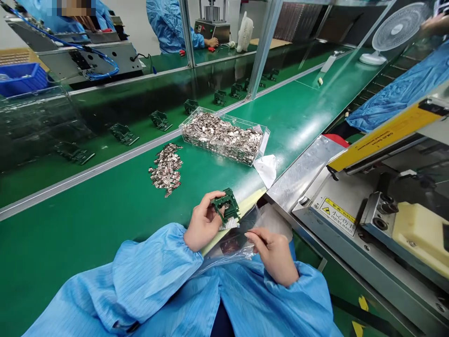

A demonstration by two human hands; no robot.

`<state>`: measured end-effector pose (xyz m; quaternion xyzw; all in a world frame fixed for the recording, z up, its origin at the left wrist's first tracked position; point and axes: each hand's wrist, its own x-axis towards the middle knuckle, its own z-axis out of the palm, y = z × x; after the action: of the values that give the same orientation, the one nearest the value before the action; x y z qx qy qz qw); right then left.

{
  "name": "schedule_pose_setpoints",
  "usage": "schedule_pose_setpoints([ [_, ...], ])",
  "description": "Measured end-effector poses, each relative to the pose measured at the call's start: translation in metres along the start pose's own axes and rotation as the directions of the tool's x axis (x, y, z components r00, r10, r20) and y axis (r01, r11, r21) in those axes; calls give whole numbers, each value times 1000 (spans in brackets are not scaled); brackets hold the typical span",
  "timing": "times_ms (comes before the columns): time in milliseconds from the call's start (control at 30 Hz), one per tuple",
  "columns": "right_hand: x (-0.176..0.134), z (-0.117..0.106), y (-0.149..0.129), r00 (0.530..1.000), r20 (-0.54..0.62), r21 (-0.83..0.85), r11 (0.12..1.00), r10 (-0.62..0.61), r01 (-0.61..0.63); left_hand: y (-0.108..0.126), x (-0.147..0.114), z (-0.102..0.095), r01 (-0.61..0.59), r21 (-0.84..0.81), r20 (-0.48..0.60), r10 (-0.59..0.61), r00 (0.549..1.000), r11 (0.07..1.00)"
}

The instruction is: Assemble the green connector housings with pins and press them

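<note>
My left hand (pixel 205 222) grips a green plastic frame (pixel 226 206), with thumb and fingers closed round its left side. A row of silvery pieces (pixel 230 224) shows along the frame's lower edge. To its right, my right hand (pixel 271 252) is closed in a pinch, thumb against forefinger; anything held there is too small to make out. Below and between both hands lies a clear plastic bag (pixel 247 229), with copper-coloured pieces (pixel 229 245) showing through it. Beyond the hands, a pile of small metal parts (pixel 166 168) lies on the green bench (pixel 115 206).
A clear box (pixel 261 147) full of small metal parts stands ahead, beside a white scrap (pixel 266 169). Several green frames (pixel 122 134) line the far belt. A machine (pixel 336 210) with a yellow bar stands right. Co-workers in blue sleeves (pixel 171 28) sit opposite.
</note>
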<state>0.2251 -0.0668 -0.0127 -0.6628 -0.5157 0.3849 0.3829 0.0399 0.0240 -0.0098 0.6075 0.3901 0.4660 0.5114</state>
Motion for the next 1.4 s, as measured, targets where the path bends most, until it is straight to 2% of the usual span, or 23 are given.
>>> schedule_pose_setpoints([
  [167,-1,-2,-32,952,-37,21,953,-303,303,10,-4,0,-46,57,-37,48,998,997],
  [300,10,13,-44,896,-217,72,909,-387,410,15,-6,2,-78,74,-7,79,997,994],
  [400,17,25,-47,887,-278,114,904,-369,412,15,-10,4,-66,75,18,65,998,995],
  [533,20,33,-48,902,-294,67,935,-316,349,13,-16,4,-73,97,68,67,995,993],
  [733,17,34,-53,891,-297,-42,937,-344,347,16,-20,2,-111,157,152,87,985,981],
  [900,16,31,-56,903,-286,-18,944,-322,330,18,-20,0,-205,234,183,164,969,950],
  [967,16,33,-53,921,-282,75,951,-269,300,19,-21,0,-223,243,184,180,966,944],
  [1033,17,35,-49,947,-259,250,934,-188,254,19,-21,0,-246,242,192,202,960,939],
  [1100,19,36,-44,969,-212,427,880,-126,207,20,-22,-1,-267,242,214,217,953,933],
  [1167,20,34,-39,981,-161,533,827,-108,179,23,-21,-1,-250,235,225,197,954,939],
  [1267,15,20,-36,977,-119,519,828,-177,213,30,-20,1,-144,198,238,95,967,970],
  [1333,7,4,-37,953,-79,397,868,-292,299,40,-20,4,-83,181,286,29,958,980],
  [1400,-5,-16,-39,911,-35,254,878,-411,405,55,-18,11,-76,189,382,-2,924,979],
])
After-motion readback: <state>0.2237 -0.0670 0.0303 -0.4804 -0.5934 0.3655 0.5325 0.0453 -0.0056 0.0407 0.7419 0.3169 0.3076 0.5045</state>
